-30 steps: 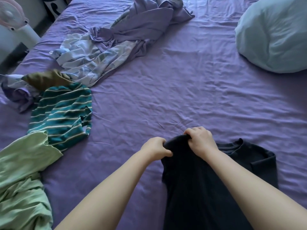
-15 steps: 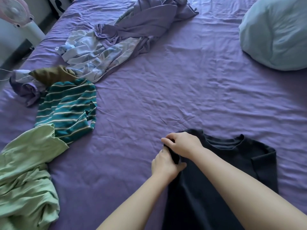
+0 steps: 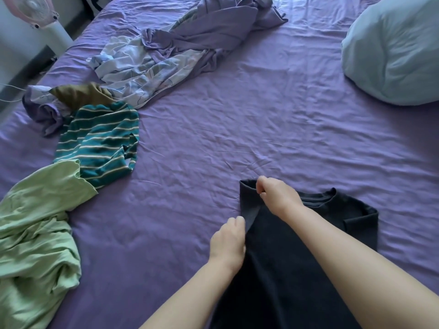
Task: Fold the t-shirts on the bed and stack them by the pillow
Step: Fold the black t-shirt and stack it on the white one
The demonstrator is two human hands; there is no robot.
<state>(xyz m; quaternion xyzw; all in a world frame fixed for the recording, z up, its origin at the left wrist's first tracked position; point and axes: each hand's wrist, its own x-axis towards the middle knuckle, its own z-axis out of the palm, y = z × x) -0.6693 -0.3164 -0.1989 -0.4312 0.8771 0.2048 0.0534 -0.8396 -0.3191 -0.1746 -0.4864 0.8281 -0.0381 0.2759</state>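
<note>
- Lying on the purple bed (image 3: 273,119) at the near edge of the view, a black t-shirt (image 3: 280,269) is spread with its collar turned toward the far side and its right sleeve folded flat over the body.
- The left sleeve of the black t-shirt is held by 2 hands: its upper end is pinched by the right hand (image 3: 276,194), fingers curled closed on the fabric, while its lower edge is gripped by the left hand (image 3: 229,241), also closed on the cloth.
- Both forearms are seen bare, the right one crossing over the body of the black t-shirt.
- A teal striped t-shirt (image 3: 99,143) is left crumpled well to the left, with an olive garment (image 3: 80,95) touching its far edge.
- A light green t-shirt (image 3: 35,233) is bunched at the left edge, its corner overlapping the teal striped t-shirt.
- A rumpled purple and pale patterned sheet (image 3: 180,51) is stretched from the olive garment toward the far side of the bed.
- A pale blue pillow (image 3: 394,48) is set at the far right, well apart from the black t-shirt.
- A pink fan (image 3: 33,10) is seen beyond the bed's left edge.
</note>
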